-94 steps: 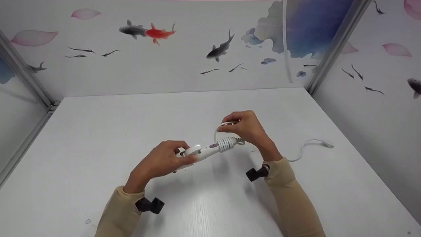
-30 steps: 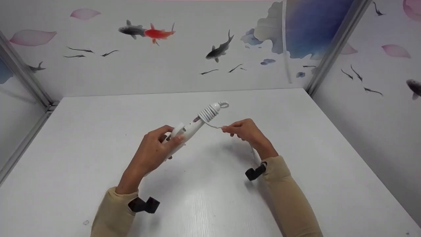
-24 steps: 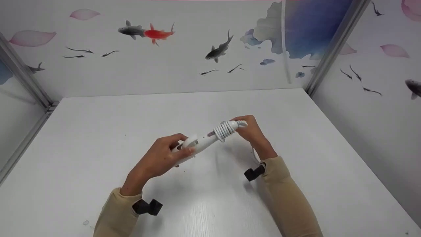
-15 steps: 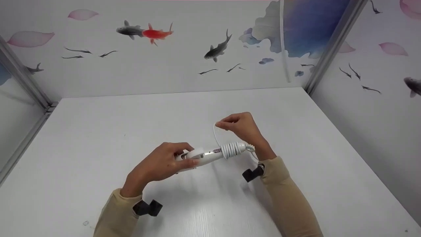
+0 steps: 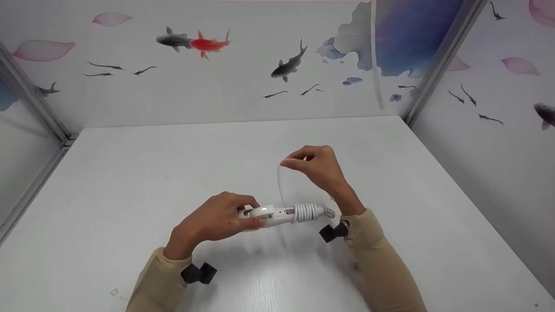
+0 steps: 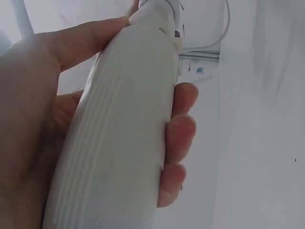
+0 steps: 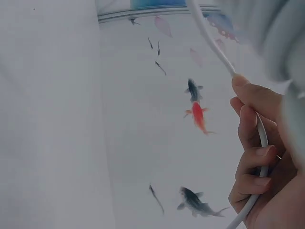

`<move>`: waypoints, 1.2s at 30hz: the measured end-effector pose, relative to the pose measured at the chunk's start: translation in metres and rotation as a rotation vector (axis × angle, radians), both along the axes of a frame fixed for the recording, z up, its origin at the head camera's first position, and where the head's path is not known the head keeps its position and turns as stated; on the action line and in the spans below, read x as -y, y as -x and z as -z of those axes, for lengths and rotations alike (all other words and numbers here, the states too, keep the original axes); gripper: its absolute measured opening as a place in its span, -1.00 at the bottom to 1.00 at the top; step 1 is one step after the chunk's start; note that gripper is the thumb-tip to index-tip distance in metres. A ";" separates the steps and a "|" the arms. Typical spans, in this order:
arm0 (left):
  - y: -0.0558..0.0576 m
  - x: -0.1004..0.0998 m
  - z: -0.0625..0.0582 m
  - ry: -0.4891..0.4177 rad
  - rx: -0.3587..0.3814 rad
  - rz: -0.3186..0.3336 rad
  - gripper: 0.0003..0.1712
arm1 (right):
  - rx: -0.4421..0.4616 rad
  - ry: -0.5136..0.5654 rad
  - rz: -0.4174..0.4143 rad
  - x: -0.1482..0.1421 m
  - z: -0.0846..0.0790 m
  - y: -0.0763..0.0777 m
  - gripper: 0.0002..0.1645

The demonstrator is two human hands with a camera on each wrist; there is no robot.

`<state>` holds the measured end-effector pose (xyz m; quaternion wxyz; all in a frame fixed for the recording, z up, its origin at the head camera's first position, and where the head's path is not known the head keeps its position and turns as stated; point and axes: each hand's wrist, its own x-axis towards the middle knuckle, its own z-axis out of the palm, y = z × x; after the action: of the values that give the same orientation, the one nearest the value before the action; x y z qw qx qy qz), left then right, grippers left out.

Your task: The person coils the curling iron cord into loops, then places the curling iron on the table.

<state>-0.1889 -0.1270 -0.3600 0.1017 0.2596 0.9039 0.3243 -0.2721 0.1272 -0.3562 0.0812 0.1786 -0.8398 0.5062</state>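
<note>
A white hair styling iron (image 5: 279,216) is held nearly level above the table by my left hand (image 5: 219,216), thumb on the near side and fingers round the far side. Its ridged white body (image 6: 119,124) fills the left wrist view. White cord coils (image 5: 306,212) wrap the handle near its right end, where a short cord loop (image 5: 330,212) sticks out. My right hand (image 5: 321,169), beyond and above the coils, pinches the loose cord (image 5: 279,186) between thumb and index finger. In the right wrist view the cord (image 7: 212,40) runs on through the curled fingers.
A white table (image 5: 130,173) lies under both hands. A back wall (image 5: 243,86) and a right side wall (image 5: 498,143), printed with fish and petals, enclose it. Black wrist cameras sit on both cuffs, the right one (image 5: 331,233) close to the iron's cord end.
The iron has swung from tilted upward to nearly level and come nearer. My right hand has carried the cord from the iron's right, behind it, to its far side. The plug on the table has gone from view.
</note>
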 end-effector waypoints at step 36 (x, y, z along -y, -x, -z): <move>0.001 0.010 -0.019 -0.194 -0.132 -0.605 -0.50 | -0.144 -0.162 -0.281 -0.001 -0.036 -0.040 -0.90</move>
<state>-0.1902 -0.1369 -0.3410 -0.0837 0.0080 0.9095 0.4070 -0.2322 0.1280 -0.3204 0.0550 0.3359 -0.8367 0.4291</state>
